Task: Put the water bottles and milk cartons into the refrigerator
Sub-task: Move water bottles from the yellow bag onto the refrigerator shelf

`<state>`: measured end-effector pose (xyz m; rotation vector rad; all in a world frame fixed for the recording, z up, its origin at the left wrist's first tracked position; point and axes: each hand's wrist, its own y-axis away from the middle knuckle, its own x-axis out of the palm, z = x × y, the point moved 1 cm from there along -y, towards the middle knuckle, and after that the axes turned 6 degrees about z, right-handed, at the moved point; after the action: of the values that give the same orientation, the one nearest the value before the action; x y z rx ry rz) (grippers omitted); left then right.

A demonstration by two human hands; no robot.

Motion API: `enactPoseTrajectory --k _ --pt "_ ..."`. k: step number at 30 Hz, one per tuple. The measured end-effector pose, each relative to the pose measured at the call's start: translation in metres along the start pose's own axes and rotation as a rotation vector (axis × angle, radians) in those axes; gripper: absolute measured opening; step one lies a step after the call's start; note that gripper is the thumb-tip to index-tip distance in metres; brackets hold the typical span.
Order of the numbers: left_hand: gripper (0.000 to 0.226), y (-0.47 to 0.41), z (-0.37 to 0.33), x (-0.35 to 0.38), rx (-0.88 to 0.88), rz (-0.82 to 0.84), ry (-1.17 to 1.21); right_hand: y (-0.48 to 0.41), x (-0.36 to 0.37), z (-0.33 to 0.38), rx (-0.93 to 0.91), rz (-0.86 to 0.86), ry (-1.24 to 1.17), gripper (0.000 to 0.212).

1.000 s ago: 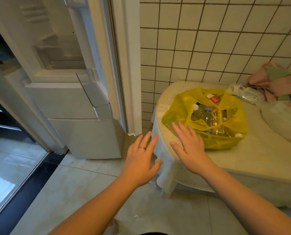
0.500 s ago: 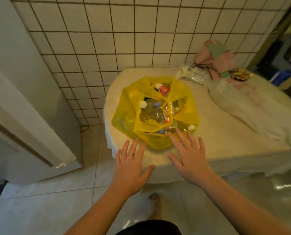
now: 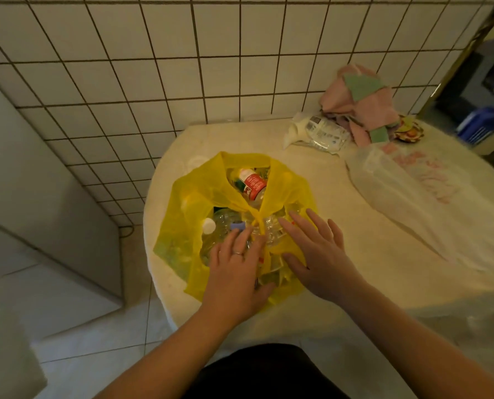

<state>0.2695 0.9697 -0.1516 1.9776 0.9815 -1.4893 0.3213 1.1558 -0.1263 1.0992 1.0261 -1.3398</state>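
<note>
A yellow plastic bag [image 3: 188, 197] lies on the pale round table [image 3: 341, 226], its handles knotted over the middle. Inside are several clear water bottles: one with a red label [image 3: 251, 184] at the far side, one with a white cap [image 3: 209, 226], one with a purple cap [image 3: 238, 225]. My left hand [image 3: 235, 272] hovers over the bag's near side, fingers straight, fingertips at the knot. My right hand [image 3: 316, 254] is spread flat over the bag's right side. Neither holds anything. No milk carton is plainly visible.
A white plastic package [image 3: 320, 132] and a heap of pink and green cloths [image 3: 358, 102] sit at the table's back by the tiled wall. A translucent white bag [image 3: 413, 191] lies on the right. The refrigerator's grey side [image 3: 38, 197] stands at the left.
The view has swung from the open refrigerator door to the table. Both hands have moved forward from the table's edge onto the yellow bag.
</note>
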Motion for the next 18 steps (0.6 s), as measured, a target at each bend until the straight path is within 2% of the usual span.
enactPoseTrajectory --k 4,7,11,15,18 --pt "0.054 -0.001 0.008 0.008 0.008 -0.206 0.071 -0.023 0.001 -0.004 -0.121 -0.022 0.017 0.061" --pt "0.038 0.001 0.012 0.008 0.007 -0.291 0.091 -0.036 0.008 -0.004 -0.206 -0.008 0.012 0.059" --pt "0.039 0.004 0.012 0.002 -0.036 -0.243 0.136 -0.050 0.013 -0.001 -0.301 0.027 -0.002 0.059" --pt "0.057 0.006 0.006 0.003 -0.146 -0.103 0.121 -0.066 0.015 -0.001 -0.406 0.035 0.003 0.055" --pt "0.050 0.008 0.000 0.009 -0.185 -0.090 0.065 -0.080 0.012 -0.001 -0.480 0.003 0.008 0.051"
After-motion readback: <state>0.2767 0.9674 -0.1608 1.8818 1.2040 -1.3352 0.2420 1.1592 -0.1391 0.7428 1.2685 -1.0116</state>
